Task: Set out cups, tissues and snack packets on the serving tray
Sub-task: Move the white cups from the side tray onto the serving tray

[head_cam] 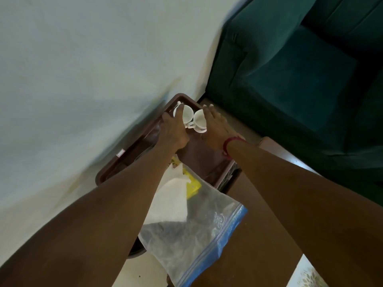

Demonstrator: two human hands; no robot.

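Forearms (124,204) over zip bag (196,235); left hand (173,131) on left cup (188,114), grip unclear, right hand (215,123) flat-fingered against right cup (200,121); seat both upright.

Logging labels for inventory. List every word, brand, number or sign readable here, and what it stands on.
Nothing here can be read.
Sticker on the tray rim: white, red border, too small and blurred.
Yellow packet: print, if any, too blurred.
Zip bag: faint marks, not legible.
Cups: no print seen.
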